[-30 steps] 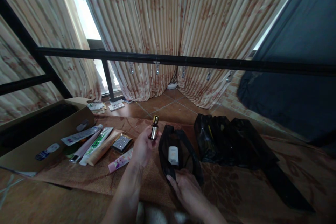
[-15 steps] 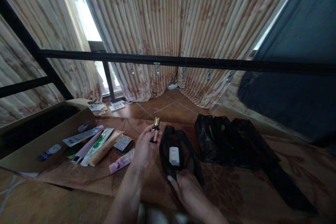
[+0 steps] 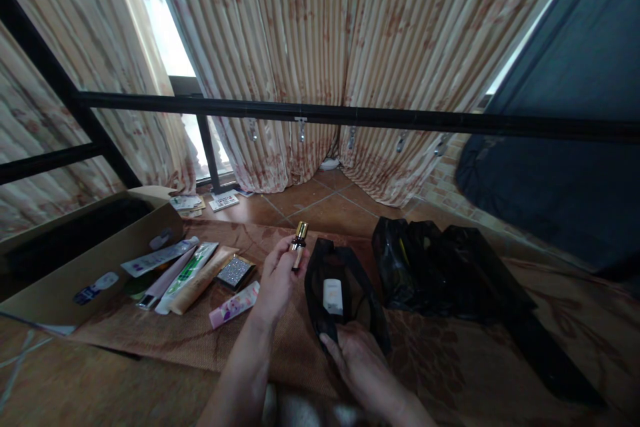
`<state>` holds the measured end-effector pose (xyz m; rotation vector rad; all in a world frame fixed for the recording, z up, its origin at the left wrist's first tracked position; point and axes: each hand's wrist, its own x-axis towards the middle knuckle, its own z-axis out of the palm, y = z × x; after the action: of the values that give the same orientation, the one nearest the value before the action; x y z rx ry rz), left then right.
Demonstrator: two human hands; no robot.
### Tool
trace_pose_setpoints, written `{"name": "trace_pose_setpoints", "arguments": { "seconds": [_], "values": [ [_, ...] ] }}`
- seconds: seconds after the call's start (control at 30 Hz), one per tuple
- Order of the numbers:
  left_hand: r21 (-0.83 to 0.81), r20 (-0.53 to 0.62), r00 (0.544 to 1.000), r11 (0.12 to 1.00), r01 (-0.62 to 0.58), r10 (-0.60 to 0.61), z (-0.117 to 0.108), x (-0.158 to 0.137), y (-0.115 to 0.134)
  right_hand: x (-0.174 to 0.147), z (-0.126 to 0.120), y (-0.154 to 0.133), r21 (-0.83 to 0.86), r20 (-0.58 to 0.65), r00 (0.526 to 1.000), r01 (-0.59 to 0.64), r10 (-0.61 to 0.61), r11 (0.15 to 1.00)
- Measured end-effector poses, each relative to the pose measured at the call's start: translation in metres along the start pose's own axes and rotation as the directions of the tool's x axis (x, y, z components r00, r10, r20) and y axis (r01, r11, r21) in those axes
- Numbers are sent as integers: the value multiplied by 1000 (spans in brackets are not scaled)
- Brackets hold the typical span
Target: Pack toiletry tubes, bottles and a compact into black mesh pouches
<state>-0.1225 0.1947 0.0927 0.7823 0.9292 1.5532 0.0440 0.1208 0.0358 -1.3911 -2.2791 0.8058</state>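
Note:
A small dark bottle with a gold cap [image 3: 301, 232] stands nearly upright in my left hand [image 3: 280, 277], whose fingers are closed round its lower part. Just right of it, my right hand [image 3: 357, 350] grips the near rim of a black mesh pouch [image 3: 367, 287]. The pouch gapes upward, and a white flat-sided container [image 3: 333, 297] lies inside. Left of my left forearm are a pink tube [image 3: 234, 305] and a glittery silver compact [image 3: 235, 271]. Farther left, a tan tube [image 3: 203, 280], a green-and-white tube [image 3: 189, 273] and several other tubes lie side by side.
A cardboard box [image 3: 135, 260] with dark contents stands at the left. Several black bags [image 3: 425, 267] sit at the right, a dark strap [image 3: 555, 360] trailing from them. A black metal bar [image 3: 390, 117] crosses in front of the curtains [image 3: 280, 33]. A brown cloth [image 3: 190, 350] lies underneath.
The bottle in my left hand has shifted very slightly up and right. My right hand keeps its hold on the pouch rim. The view has moved a little.

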Motion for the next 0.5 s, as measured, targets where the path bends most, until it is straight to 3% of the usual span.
{"name": "trace_pose_setpoints", "arguments": {
  "seconds": [0.5],
  "values": [
    [52, 122, 989, 995, -86, 79, -2, -2, -3, -1, 1, 2, -26, 14, 1000, 2, -1, 1000]
  ]
}}
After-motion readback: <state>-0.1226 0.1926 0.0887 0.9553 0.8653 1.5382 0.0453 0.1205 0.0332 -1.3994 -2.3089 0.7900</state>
